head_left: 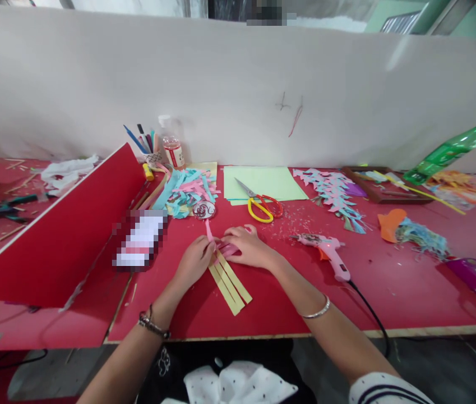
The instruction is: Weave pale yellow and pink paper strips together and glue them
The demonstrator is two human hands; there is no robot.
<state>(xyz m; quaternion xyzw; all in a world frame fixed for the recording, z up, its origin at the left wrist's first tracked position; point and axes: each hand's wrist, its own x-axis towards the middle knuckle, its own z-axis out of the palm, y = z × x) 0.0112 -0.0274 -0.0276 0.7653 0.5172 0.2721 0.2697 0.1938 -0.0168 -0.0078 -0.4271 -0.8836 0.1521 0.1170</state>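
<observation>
My left hand [195, 257] is closed in a pinch on paper strips at the middle of the red table. Beside it, my right hand [248, 248] curls its fingers over a pink paper strip [230, 249], partly hidden by them. Yellow paper strips [230, 285] fan out from under both hands towards the table's front edge. A narrow pink strip [208, 229] runs up from my left fingers towards a round white piece with dark swirls [204, 210]. Scissors with yellow and red handles [260, 208] lie just beyond my right hand.
A pink glue gun [324, 247] with a black cord lies right of my hands. Light green paper sheets [263, 175] and cut strips [189, 188] are behind. To the left stand a red board [73, 241] and a phone [141, 241]; a green bottle [452, 150] is far right.
</observation>
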